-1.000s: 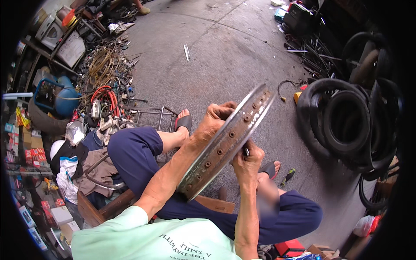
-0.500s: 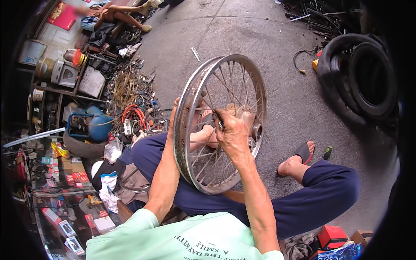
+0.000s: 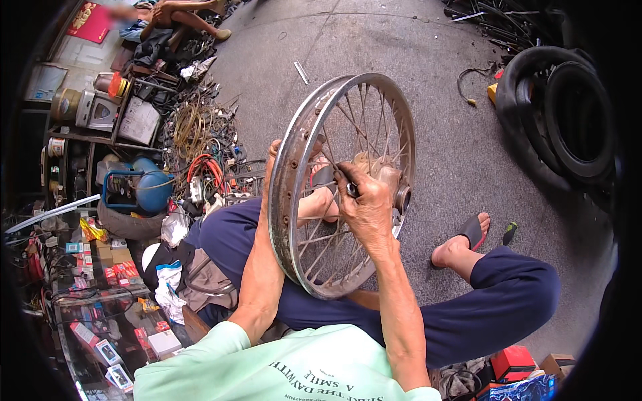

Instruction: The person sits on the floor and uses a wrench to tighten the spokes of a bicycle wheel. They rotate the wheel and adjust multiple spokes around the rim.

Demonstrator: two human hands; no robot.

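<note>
A round, rusty metal spoked wheel rim [image 3: 294, 200] stands upright over the lap. The left hand [image 3: 271, 160] grips its outer edge at 9 o'clock — the right hand [image 3: 364, 204] pinches a spoke inside. Black rubber tyres [image 3: 568, 120] lie at 2 o'clock.

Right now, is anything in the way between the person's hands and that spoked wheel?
Nothing visible. The right hand is already in among the spokes of the wheel, gripping near the middle with a small dark tool at its fingers. The left hand reaches around the far side of the rim, mostly hidden behind it. The wheel stands upright over the lap.
</note>
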